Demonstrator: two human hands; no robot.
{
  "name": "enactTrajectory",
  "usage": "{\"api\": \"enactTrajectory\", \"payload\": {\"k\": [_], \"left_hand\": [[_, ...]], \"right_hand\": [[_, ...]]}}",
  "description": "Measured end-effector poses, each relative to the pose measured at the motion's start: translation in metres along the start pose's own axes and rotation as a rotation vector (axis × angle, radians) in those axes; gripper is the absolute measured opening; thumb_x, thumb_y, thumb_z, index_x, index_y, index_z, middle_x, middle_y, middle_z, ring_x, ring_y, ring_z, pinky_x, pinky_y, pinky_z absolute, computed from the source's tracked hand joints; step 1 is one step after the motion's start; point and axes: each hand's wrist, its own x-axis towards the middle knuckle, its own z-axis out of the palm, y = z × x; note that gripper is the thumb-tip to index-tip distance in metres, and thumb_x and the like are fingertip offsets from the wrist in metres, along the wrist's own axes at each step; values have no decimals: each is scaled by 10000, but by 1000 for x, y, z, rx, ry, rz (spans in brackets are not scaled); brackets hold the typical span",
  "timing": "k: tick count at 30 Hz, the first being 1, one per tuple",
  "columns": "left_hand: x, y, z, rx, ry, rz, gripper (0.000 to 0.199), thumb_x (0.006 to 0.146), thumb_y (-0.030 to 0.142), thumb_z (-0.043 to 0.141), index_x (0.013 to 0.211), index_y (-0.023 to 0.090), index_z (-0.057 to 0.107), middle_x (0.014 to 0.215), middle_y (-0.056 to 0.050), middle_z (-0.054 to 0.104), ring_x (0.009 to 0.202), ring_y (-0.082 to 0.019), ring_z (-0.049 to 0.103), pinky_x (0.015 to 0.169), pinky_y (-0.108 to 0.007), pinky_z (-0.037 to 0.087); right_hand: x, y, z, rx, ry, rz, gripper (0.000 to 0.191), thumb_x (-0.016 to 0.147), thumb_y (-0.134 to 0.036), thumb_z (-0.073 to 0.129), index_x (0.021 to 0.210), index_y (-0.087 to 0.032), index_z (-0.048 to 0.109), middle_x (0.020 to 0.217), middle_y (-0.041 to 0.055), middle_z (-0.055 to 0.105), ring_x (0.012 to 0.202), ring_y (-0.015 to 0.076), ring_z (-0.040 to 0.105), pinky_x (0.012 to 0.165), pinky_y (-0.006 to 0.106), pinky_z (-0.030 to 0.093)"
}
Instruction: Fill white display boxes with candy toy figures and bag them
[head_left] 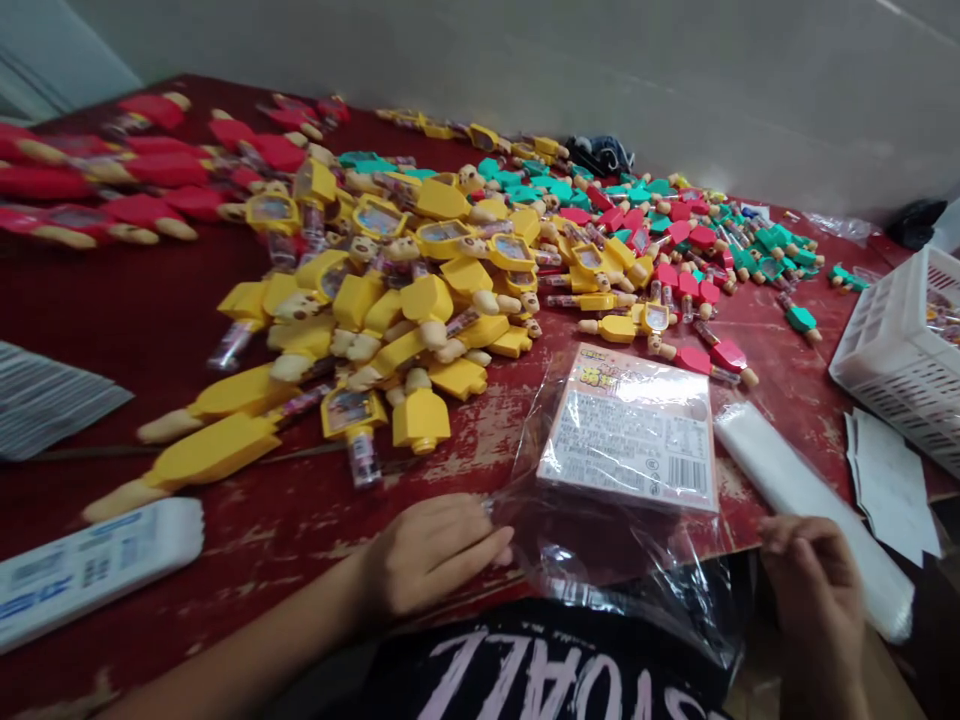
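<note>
In front of me on the red table lies a printed flat box [630, 430], partly inside a clear plastic bag [622, 560]. The bag's open end hangs over the table's front edge. My left hand [439, 550] is at the bag's left side, fingers closed together on its edge. To the right of the bag, my right hand [814, 575] is raised with its fingers curled in; whatever they may hold is hidden. A stack of clear-white plastic sleeves [810, 510] lies just beyond and beside it.
Yellow toys with clear tubes [405, 300] are heaped behind the box. Red ones [150, 170] lie at far left, green and red ones [562, 190] toward the back. A white basket [900, 330] and papers [889, 480] are right; a white packet [97, 565] is left.
</note>
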Motion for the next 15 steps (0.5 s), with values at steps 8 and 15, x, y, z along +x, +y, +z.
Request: {"api": "enactTrajectory", "payload": {"k": [8, 15], "left_hand": [[26, 18, 41, -78, 5, 140, 298, 933, 136, 370, 672, 157, 512, 506, 23, 454, 457, -122, 398, 439, -275, 293], [28, 26, 51, 17, -69, 132, 280, 973, 171, 269, 845, 163, 518, 510, 43, 449, 417, -130, 384, 419, -285, 271]], "right_hand": [[-22, 9, 122, -153, -943, 121, 138, 849, -295, 603, 871, -184, 682, 850, 38, 678, 789, 147, 607, 730, 269, 470], [-36, 27, 127, -282, -1014, 126, 80, 766, -170, 662, 722, -160, 597, 728, -4, 575, 669, 113, 509, 616, 230, 379]]}}
